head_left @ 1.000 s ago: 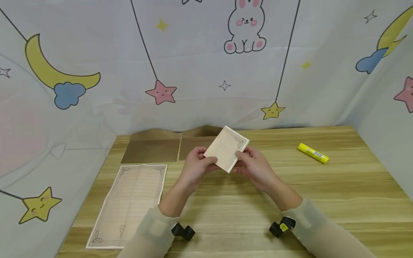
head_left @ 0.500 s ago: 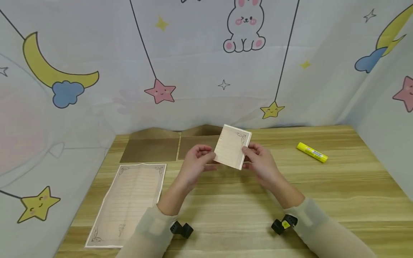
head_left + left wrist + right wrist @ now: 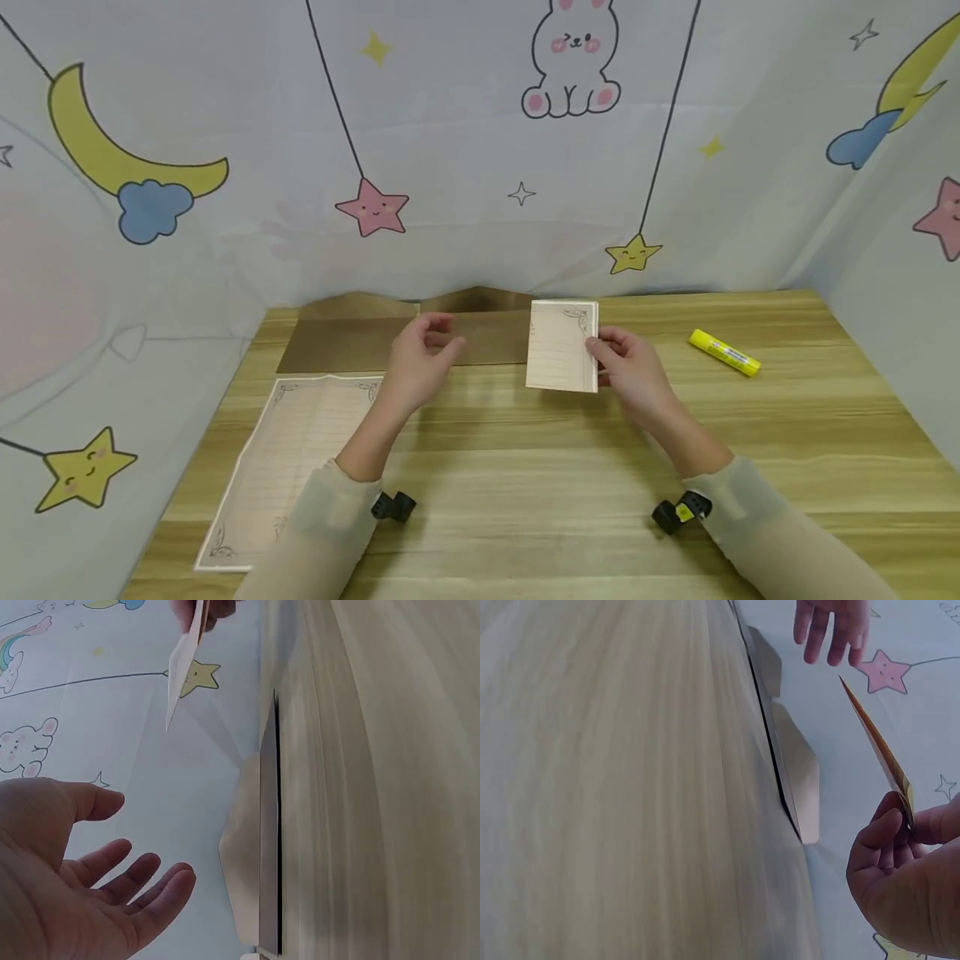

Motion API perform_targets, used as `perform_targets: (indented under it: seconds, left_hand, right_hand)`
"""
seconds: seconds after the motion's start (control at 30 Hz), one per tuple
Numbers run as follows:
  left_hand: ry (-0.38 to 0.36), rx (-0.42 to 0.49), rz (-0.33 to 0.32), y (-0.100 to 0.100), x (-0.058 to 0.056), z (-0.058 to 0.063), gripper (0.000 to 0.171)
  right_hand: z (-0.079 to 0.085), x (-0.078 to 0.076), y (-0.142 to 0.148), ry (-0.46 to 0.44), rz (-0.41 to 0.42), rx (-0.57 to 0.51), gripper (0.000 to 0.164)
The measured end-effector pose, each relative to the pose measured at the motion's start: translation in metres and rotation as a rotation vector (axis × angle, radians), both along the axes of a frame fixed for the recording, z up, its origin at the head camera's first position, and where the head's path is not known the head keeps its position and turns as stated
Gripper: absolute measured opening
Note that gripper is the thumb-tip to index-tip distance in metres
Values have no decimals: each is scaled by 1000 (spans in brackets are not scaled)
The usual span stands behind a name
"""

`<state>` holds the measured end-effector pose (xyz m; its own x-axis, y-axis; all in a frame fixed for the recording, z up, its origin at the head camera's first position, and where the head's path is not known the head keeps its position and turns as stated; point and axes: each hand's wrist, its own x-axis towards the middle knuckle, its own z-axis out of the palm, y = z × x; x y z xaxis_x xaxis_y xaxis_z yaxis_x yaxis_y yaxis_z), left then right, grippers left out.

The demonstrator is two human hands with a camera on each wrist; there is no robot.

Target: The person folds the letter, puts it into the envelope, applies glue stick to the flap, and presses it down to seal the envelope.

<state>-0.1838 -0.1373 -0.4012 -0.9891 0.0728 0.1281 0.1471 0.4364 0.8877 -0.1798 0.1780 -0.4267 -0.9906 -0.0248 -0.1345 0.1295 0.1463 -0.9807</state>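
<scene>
One second ago I saw both hands on the folded letter sheet (image 3: pixel 561 350); now only the right hand (image 3: pixel 633 367) pinches it, by its right side. The sheet was tilted, and now it stands almost straight in my view, raised above the bench (image 3: pixel 525 492) near the back edge. The left hand (image 3: pixel 420 360) has released it and moved toward the left edge, fingers loosely bent, holding nothing. The yellow glue stick (image 3: pixel 724 352) and unfolded letter sheet (image 3: pixel 296 446) have stayed in their places.
</scene>
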Motion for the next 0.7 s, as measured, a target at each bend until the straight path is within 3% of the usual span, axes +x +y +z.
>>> perform_targets:
  seconds: [0.2, 0.47, 0.6, 0.7]
  left_hand:
    - [78, -365, -31, -15, -12, -2, 51]
    - [61, -784, -97, -26, -34, -14, 65]
    - [90, -941, -150, -27, -43, -23, 69]
    - [103, -1004, -165, -26, -46, -28, 69]
  right_hand:
    - [1, 2, 15, 9, -3, 76, 44]
    - [1, 4, 30, 31, -3, 121, 46]
    - [1, 4, 36, 34, -7, 124, 45]
    - [1, 5, 38, 40, -9, 121, 44]
